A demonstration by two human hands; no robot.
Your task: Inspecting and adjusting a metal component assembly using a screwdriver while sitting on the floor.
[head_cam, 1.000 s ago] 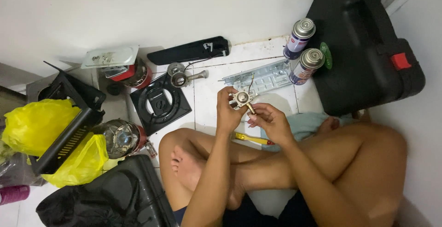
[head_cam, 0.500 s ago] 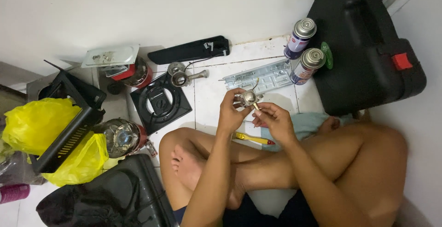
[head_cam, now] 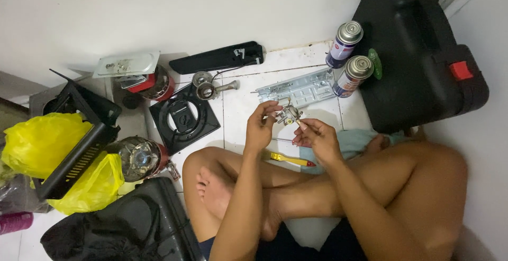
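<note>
1. Person sits cross-legged on a white tile floor (head_cam: 238,107), cam looking straight down. Both hands are up in front of the knees, w/ a small metal valve part (head_cam: 289,114) between them.
2. Left hand (head_cam: 260,129): fingers closed round the left side of the valve part, thumb and fingertips pinching it. Holds it just above the floor, approx frame center.
3. Right hand (head_cam: 316,138): fingertips pinched together at the part's 4 o'clock side. Looks like it's gripping a thin pin or tool there, but it's too small to tell tbh.
4. Yellow-handled screwdriver (head_cam: 290,159) lies on the tile at 6 o'clock from the hands, just beside the shin, touching neither hand.
5. Grey metal bracket plate (head_cam: 299,87) lies flat at 12 o'clock from the part, near it.
6. Two gas canisters (head_cam: 349,62) stand at approx 1 o'clock, just beside a big black tool case (head_cam: 418,44) w/ red latches.
7. At 9 o'clock: square black burner plate (head_cam: 184,119), w/ a small metal regulator piece (head_cam: 207,87) near its top corner.
8. Further out at 9–10 o'clock: red stove body (head_cam: 151,84), shiny round burner (head_cam: 138,158), black grate (head_cam: 79,134) and yellow plastic bags (head_cam: 42,139).
9. Teal cloth (head_cam: 352,139) sits under the right forearm at 3 o'clock.
</note>
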